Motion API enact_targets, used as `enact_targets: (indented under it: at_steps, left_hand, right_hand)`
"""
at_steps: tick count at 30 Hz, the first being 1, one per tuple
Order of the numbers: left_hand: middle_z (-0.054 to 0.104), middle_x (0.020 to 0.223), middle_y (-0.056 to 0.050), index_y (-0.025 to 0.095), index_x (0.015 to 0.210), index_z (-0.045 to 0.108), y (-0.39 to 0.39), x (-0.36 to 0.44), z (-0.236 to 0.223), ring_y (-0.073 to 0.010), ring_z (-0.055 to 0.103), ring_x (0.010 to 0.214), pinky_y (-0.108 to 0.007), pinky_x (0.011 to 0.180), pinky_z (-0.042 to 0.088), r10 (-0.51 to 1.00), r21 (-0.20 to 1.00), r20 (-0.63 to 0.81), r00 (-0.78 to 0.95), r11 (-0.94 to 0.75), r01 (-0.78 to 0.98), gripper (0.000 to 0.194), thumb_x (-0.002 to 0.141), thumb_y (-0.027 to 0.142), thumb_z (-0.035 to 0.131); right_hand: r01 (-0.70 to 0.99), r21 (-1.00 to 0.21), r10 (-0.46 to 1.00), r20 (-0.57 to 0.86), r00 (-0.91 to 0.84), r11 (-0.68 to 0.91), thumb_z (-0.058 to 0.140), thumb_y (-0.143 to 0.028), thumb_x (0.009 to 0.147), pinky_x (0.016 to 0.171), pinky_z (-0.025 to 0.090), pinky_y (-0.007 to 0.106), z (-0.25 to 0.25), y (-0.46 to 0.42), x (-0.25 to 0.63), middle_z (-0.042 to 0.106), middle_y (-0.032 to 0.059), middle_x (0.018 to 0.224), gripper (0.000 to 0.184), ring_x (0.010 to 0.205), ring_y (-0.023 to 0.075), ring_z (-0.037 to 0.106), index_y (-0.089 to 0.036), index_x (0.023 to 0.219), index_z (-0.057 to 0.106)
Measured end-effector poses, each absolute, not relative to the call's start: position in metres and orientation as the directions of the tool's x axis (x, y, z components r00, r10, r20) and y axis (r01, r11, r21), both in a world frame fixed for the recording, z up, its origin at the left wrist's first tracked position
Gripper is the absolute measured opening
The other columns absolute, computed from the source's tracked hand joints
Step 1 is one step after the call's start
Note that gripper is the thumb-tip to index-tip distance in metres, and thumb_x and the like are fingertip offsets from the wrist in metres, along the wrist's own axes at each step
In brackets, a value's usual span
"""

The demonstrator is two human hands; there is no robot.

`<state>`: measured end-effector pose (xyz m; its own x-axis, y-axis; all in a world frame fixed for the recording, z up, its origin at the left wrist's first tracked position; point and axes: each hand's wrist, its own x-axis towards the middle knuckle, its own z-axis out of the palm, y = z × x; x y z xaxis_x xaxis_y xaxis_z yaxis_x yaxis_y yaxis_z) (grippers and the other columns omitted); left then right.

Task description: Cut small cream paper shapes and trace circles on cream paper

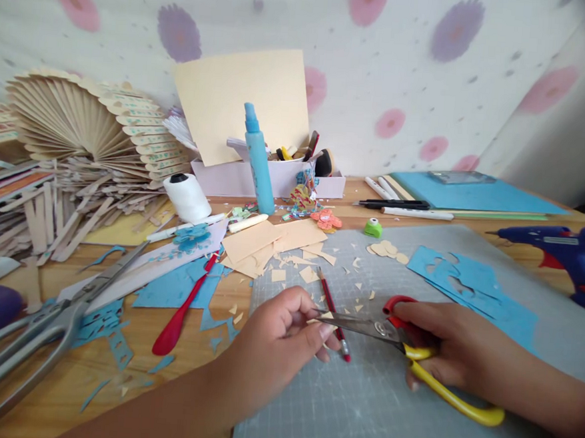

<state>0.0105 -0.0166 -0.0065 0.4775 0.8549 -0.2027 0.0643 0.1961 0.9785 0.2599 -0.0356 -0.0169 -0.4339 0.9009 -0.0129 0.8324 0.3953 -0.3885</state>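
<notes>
My left hand (290, 325) pinches a small piece of cream paper (321, 319) between thumb and fingers. In my right hand (444, 336) are scissors (380, 328) with red and yellow handles. Their blades point left and meet the paper at my left fingertips. A red pencil (334, 315) lies on the grey cutting mat (359, 410) just behind the blades. Cream paper scraps (278, 275) are scattered beyond my left hand, and small round cream cutouts (388, 250) lie farther back. Blue paper with cut-out holes (463, 278) rests beyond my right hand.
Large metal shears (73, 310) and a red spatula-like tool (185, 305) lie at left. A blue spray bottle (259, 163) stands before a white box (225, 177). A blue glue gun (571, 248) sits at right, a green punch (373, 227) at the back. Wooden sticks (57, 209) are heaped at far left.
</notes>
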Motion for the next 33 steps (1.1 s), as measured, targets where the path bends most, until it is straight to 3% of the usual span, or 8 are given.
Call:
enact_targets:
  at_steps: [15, 21, 27, 30, 33]
  left_hand:
    - [0.062, 0.062, 0.003, 0.018, 0.067, 0.047, -0.015, 0.012, 0.000, -0.0089, 0.056, 0.057, -0.023, 0.059, 0.043, 0.853, 0.977, -0.214, 0.476, 0.173, 0.129, 0.015, 0.077, 0.015, 0.057]
    - [0.055, 0.058, 0.005, 0.018, 0.071, 0.051, -0.013, 0.008, -0.004, -0.0083, 0.050, 0.053, -0.022, 0.054, 0.039, 0.835, 0.984, -0.161, 0.527, 0.098, 0.146, 0.011, 0.078, 0.022, 0.057]
    - [0.057, 0.061, 0.004, 0.018, 0.070, 0.051, -0.013, 0.008, -0.005, -0.0090, 0.052, 0.054, -0.023, 0.054, 0.040, 0.847, 0.979, -0.165, 0.506, 0.081, 0.185, 0.012, 0.078, 0.024, 0.058]
    - [0.058, 0.059, 0.004, 0.019, 0.069, 0.049, -0.014, 0.009, -0.004, -0.0090, 0.052, 0.052, -0.022, 0.053, 0.041, 0.850, 0.975, -0.190, 0.491, 0.103, 0.198, 0.013, 0.076, 0.024, 0.059]
    - [0.058, 0.057, 0.004, 0.019, 0.066, 0.049, -0.014, 0.009, -0.003, -0.0089, 0.051, 0.050, -0.021, 0.050, 0.040, 0.849, 0.968, -0.212, 0.484, 0.115, 0.223, 0.014, 0.074, 0.023, 0.061]
  right_hand:
    - [0.876, -0.363, 0.908, -0.148, -0.392, 0.318, 0.076, -0.039, 0.066, 0.049, 0.026, 0.024, -0.002, -0.039, 0.255, 0.043, -0.0061, 0.057, 0.036, 0.052, 0.0127, 0.039, -0.022, 0.066, 0.045]
    - [0.856, -0.411, 0.890, -0.185, -0.416, 0.315, 0.062, -0.030, 0.075, 0.054, 0.036, 0.026, 0.003, -0.043, 0.257, 0.061, 0.0018, 0.074, 0.015, 0.063, 0.0174, 0.052, -0.021, 0.085, 0.056]
    - [0.853, -0.401, 0.893, -0.154, -0.422, 0.334, 0.060, -0.036, 0.076, 0.063, 0.043, 0.033, -0.001, -0.045, 0.261, 0.067, 0.0083, 0.092, 0.034, 0.077, 0.0250, 0.060, -0.019, 0.106, 0.057]
    - [0.865, -0.376, 0.891, -0.175, -0.419, 0.333, 0.059, -0.036, 0.077, 0.060, 0.041, 0.031, 0.002, -0.045, 0.257, 0.067, 0.0080, 0.087, 0.025, 0.073, 0.0234, 0.059, -0.019, 0.097, 0.057]
    - [0.898, -0.313, 0.895, -0.222, -0.386, 0.309, 0.062, -0.031, 0.074, 0.052, 0.033, 0.027, 0.004, -0.043, 0.253, 0.061, 0.0023, 0.069, 0.015, 0.058, 0.0177, 0.051, -0.021, 0.079, 0.052]
